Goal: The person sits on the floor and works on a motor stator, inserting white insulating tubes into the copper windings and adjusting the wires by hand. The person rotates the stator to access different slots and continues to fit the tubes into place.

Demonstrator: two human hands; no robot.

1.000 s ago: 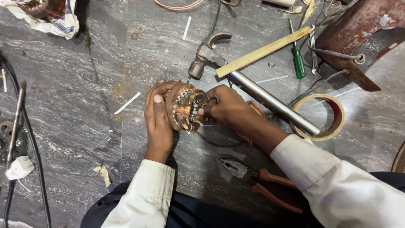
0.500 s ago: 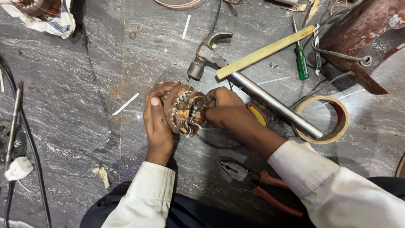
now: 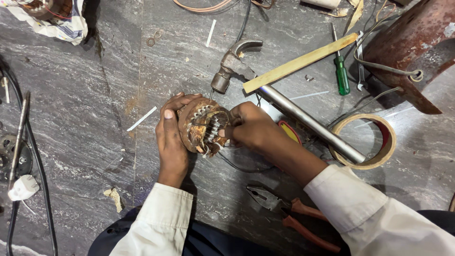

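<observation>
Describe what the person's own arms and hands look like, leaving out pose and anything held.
Both arms wear long off-white shirt sleeves with cuffs ending at the wrists. The left hand and right hand are bare: no gloves, and no rings or watch can be seen. The left thumbnail is short and pale.

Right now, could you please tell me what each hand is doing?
Left hand: closed around the motor stator.
Right hand: fingertips pinched at the stator's windings.

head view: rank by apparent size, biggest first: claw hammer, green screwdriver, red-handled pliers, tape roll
1. Claw hammer, longest by far with its metal pipe handle.
2. Red-handled pliers and tape roll: look about alike; the pliers lie nearer the camera, so unranked.
3. Green screwdriver, smallest.
</observation>
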